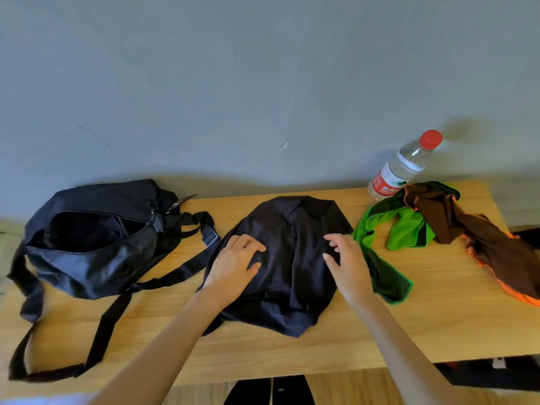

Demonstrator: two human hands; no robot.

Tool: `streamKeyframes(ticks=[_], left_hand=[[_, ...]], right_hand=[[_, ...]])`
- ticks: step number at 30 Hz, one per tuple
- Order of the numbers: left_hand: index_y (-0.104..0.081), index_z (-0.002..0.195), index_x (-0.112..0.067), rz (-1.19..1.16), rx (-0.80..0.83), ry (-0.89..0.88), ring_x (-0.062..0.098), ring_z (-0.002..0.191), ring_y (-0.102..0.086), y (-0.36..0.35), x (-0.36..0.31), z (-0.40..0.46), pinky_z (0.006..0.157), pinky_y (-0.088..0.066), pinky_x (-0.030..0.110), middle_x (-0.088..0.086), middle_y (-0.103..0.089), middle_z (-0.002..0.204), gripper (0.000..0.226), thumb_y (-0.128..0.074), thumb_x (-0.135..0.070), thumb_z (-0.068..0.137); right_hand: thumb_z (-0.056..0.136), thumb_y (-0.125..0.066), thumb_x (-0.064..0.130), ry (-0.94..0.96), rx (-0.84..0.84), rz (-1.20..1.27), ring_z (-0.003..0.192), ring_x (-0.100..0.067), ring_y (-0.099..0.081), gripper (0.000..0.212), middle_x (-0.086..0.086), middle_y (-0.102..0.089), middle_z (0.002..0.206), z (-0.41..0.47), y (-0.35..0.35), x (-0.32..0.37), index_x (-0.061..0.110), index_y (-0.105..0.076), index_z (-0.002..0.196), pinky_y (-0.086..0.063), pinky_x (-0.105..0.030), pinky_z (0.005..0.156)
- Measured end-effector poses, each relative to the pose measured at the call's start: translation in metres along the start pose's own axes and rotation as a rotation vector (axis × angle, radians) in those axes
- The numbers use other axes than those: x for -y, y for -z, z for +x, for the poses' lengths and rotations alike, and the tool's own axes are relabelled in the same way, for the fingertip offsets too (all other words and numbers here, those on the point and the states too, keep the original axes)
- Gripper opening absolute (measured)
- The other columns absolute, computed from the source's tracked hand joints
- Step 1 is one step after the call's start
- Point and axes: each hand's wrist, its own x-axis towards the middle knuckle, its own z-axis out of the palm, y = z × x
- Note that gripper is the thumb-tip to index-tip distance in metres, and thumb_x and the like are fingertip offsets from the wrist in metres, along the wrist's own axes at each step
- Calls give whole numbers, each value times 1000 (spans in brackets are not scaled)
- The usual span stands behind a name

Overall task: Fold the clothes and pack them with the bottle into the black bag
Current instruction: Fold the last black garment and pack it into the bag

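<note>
Both my left hand (pixel 233 258) and right hand (pixel 349 258) rest with relaxed fingers, holding nothing, on the black shirt (pixel 287 276) mid-worktop (pixel 438 317); its loose sleeves could bunch, spoiling my fold.

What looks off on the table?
Nothing spilled or damaged. The bottle stands capped at the back edge. The green vest and brown garment lie crumpled, unfolded, at right. The bag's straps trail loose across the table.
</note>
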Motion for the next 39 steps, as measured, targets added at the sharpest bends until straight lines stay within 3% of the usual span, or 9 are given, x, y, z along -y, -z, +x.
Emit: streamKeyframes(ticks=[5,8,11,14,20,25,27,32,39], left_hand=[[-36,141,-20,121,11,-65,19,137,-22,-22,-26,56,107,-31,37,0,-31,145,51,-54,-24,93],[-23,148,-21,253,135,-45,22,143,-11,-31,-24,75,111,-24,41,2,-17,154,60,-51,-28,95],[-25,147,-23,344,188,-69,23,137,-22,-40,-18,71,105,-32,41,3,-23,149,57,-49,-30,96],[-26,146,-26,374,181,-89,21,126,-32,-49,-18,48,96,-41,36,2,-28,139,54,-47,-33,96],[-34,142,-28,291,204,-38,12,113,-43,-67,-27,9,72,-51,27,-3,-35,127,48,-36,-47,98],[-63,101,-16,107,-166,-75,21,84,-60,-57,-19,26,53,-49,32,-1,-60,91,31,-43,-37,91],[-62,104,-14,58,-227,-28,22,95,-55,-48,-11,46,62,-49,32,2,-59,99,20,-52,-27,91],[-49,128,-15,48,-3,147,24,125,-34,-38,-7,91,94,-45,41,5,-45,126,46,-63,-31,87],[-56,89,-16,-345,-132,270,17,85,-57,-32,11,95,62,-42,23,0,-61,90,7,-62,-21,89]], right_hand=[[89,-63,20,-123,-35,-86,119,-30,-42,45,-14,-47,125,39,-6,-12,8,-51,130,-37,-37,100],[86,-66,20,-109,31,-134,115,-28,-41,32,-10,-48,119,46,-15,-20,8,-61,114,-38,-36,98],[78,-69,4,-20,-32,-98,102,-24,-45,16,-6,-52,103,42,-20,-23,9,-63,91,-43,-36,90],[71,-66,-8,59,-122,-53,88,-19,-46,24,-1,-51,91,32,-20,-24,12,-55,76,-45,-35,74],[71,-56,-13,73,-96,-53,82,-16,-49,30,8,-52,84,14,-20,-35,15,-50,77,-37,-29,64],[73,-53,-13,7,-61,17,83,-8,-51,36,11,-54,87,15,-12,-34,18,-55,92,-41,-22,71],[75,-54,-12,11,-43,23,89,-10,-54,38,9,-55,96,17,-10,-35,17,-60,99,-46,-26,78],[80,-62,-5,-14,-35,-26,82,-14,-53,18,9,-48,95,18,-4,-36,9,-65,91,-41,-26,71],[79,-65,1,-44,25,2,69,-18,-52,25,3,-53,74,14,-4,-37,16,-47,73,-44,-35,61]])
